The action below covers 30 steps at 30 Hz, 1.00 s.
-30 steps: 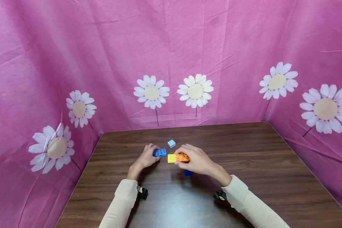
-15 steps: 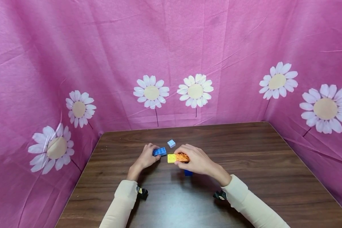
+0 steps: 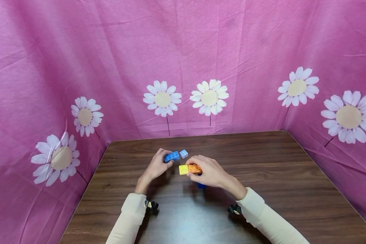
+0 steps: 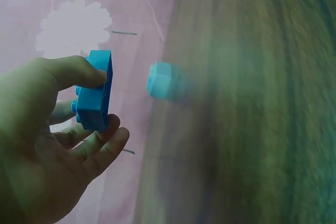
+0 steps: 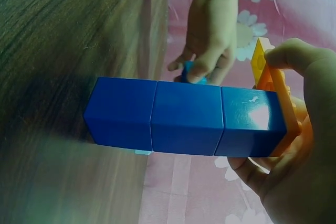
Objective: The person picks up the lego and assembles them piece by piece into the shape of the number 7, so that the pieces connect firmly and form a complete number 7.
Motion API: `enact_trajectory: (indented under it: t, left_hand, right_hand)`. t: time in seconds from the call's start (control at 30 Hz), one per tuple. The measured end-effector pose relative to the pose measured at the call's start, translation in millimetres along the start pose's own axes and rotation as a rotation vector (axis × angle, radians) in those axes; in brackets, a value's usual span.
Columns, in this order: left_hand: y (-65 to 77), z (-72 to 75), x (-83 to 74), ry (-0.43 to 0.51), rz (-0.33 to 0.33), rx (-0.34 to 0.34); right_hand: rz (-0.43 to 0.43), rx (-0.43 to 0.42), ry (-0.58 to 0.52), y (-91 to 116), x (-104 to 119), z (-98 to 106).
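Observation:
My left hand [image 3: 156, 166] pinches a blue toy building brick [image 3: 172, 156] between thumb and fingers. In the left wrist view the blue brick [image 4: 95, 95] is clear of the table, studs facing the palm side. My right hand [image 3: 211, 173] grips an orange brick [image 3: 195, 168] with a yellow brick [image 3: 183, 169] at its left end. Under the orange brick stands a tower of three dark blue bricks [image 5: 184, 116], mostly hidden by the hand in the head view. A small light blue brick [image 3: 184, 154] lies just right of the held blue one.
The wooden table [image 3: 262, 203] carries all the bricks. Pink cloth [image 3: 183, 51] printed with daisies rises behind it and on both sides. Black wrist devices [image 3: 152, 205] sit at both cuffs.
My left hand has moved slightly away from me with the blue brick, which now appears closer beside the light blue brick. The right hand stays on the orange brick.

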<state>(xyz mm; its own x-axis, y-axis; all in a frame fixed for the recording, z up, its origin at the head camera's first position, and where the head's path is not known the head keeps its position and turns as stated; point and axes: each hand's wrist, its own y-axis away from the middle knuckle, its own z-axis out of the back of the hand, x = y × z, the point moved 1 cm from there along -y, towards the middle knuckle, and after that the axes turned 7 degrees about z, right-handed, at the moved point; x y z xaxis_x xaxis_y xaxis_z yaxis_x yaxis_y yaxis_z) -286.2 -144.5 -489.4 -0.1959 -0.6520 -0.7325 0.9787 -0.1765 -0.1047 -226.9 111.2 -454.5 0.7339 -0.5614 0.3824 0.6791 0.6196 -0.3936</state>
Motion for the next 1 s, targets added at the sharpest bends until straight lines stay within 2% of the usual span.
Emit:
enact_trajectory:
  t: [0.23, 0.53, 0.8, 1.0]
  left_hand:
    - [4.4, 3.6, -18.7, 0.094, -0.069, -0.024]
    - [12.6, 10.0, -43.8, 0.205, -0.153, -0.011]
    - [20.7, 12.4, -61.2, 0.322, -0.148, 0.011]
    - [26.2, 9.6, -71.2, 0.438, -0.172, 0.057]
  right_hand:
    - [0.017, -0.015, 0.002, 0, 1, -2]
    - [0.013, -0.05, -0.019, -1, 0, -4]
    - [-0.007, -0.134, -0.053, -6, 1, 1]
    - [-0.076, -0.163, -0.11, -8, 2, 5]
